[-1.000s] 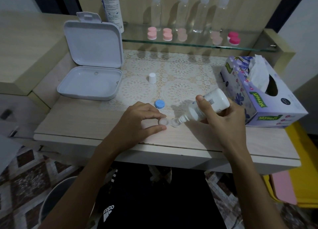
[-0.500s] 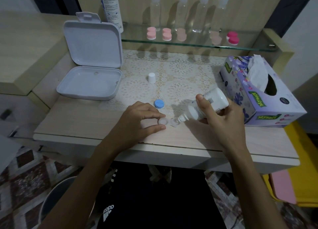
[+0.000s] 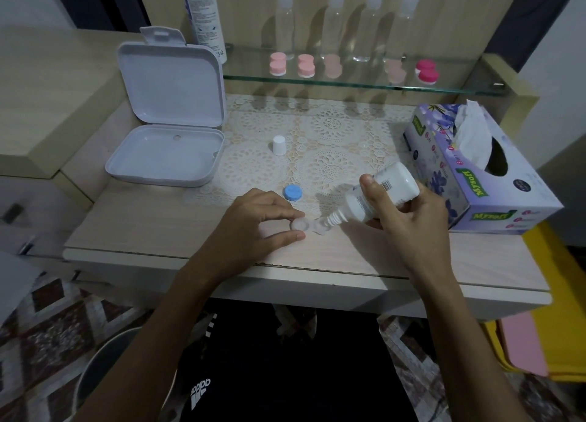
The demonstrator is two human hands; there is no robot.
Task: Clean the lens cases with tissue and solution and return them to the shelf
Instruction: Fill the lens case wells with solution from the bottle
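Note:
A clear lens case (image 3: pixel 309 226) lies on the tabletop near the front edge. My left hand (image 3: pixel 257 221) pinches its left well between thumb and fingertips. My right hand (image 3: pixel 409 221) grips a small white solution bottle (image 3: pixel 377 196), tilted down to the left with its nozzle over the case's right well. The case's blue cap (image 3: pixel 293 193) lies just behind my left hand, and the bottle's white cap (image 3: pixel 278 145) stands on the lace mat. Several pink lens cases (image 3: pixel 278 64) and one magenta case (image 3: pixel 427 71) sit on the glass shelf (image 3: pixel 348 83).
A purple tissue box (image 3: pixel 475 171) stands at the right with a tissue sticking out. An open white plastic box (image 3: pixel 168 120) sits at the left. A tall white bottle (image 3: pixel 206 15) and several clear bottles (image 3: pixel 331 21) stand along the shelf. A bin (image 3: pixel 104 367) is below left.
The hands, the case and the tilted bottle hold the same pose; only the camera view has shifted slightly.

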